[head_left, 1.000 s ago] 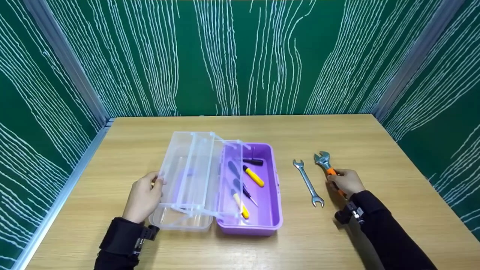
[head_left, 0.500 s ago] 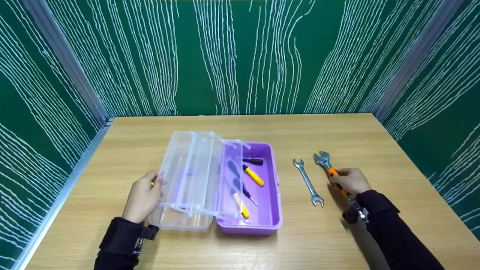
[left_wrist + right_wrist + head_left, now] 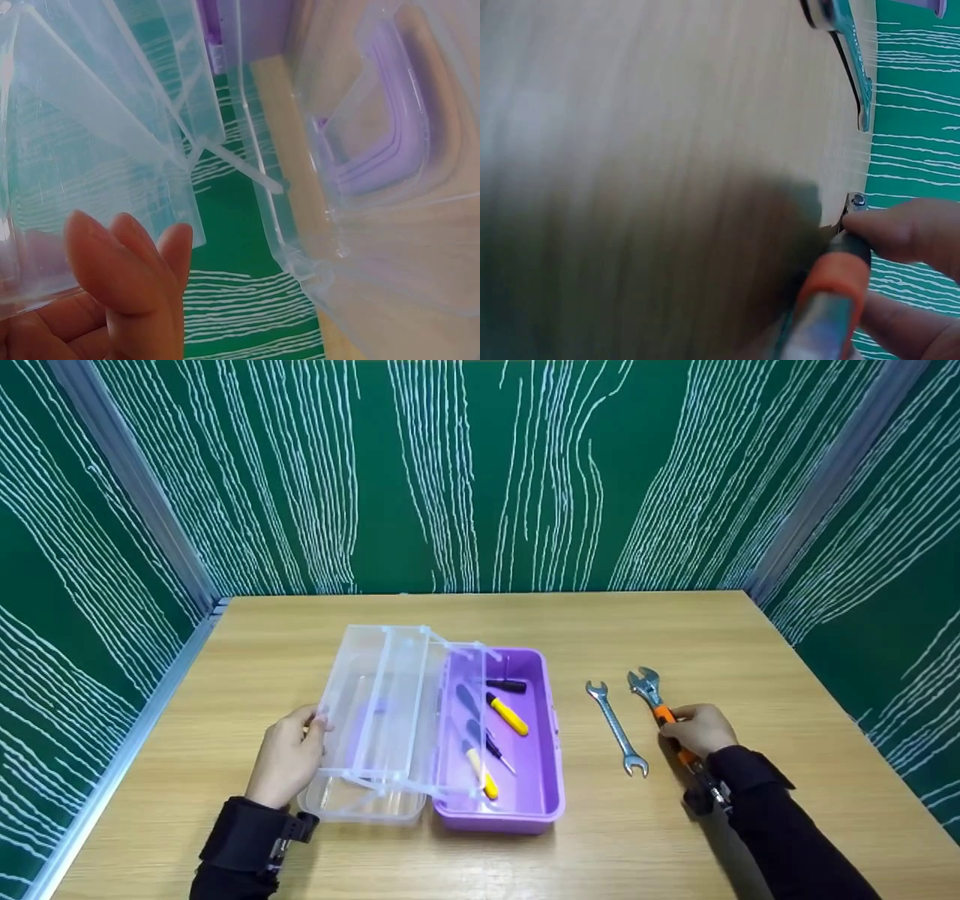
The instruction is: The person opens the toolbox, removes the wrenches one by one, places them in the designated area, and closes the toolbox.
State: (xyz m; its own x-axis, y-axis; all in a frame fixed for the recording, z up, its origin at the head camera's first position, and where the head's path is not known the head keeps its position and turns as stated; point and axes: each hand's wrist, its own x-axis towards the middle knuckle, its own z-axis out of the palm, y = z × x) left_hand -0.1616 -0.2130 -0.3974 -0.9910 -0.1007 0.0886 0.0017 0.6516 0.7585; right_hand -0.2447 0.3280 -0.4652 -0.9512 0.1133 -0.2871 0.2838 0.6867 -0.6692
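Observation:
My left hand (image 3: 289, 754) pinches the near-left edge of a clear plastic tray (image 3: 375, 697), which is joined by thin arms to a purple toolbox (image 3: 536, 799). Beneath the tray the box's clear lid (image 3: 364, 806) lies folded out, its purple handle (image 3: 409, 120) showing in the left wrist view. My right hand (image 3: 699, 729) grips the orange handle of an adjustable wrench (image 3: 646, 686); its steel head points away from me. Left of it lies a double open-ended wrench (image 3: 616, 726) on the table.
Inside the purple box lie several screwdrivers, among them a yellow-handled screwdriver (image 3: 508, 715) and a black-handled one (image 3: 507, 686); some show only through the tray. The wooden table (image 3: 600, 847) ends at green walls (image 3: 525, 510) with white wavy lines.
My right hand has shifted slightly along the adjustable wrench's handle and its wrist has turned. The wrench has barely moved. My left hand and the tray have stayed in place.

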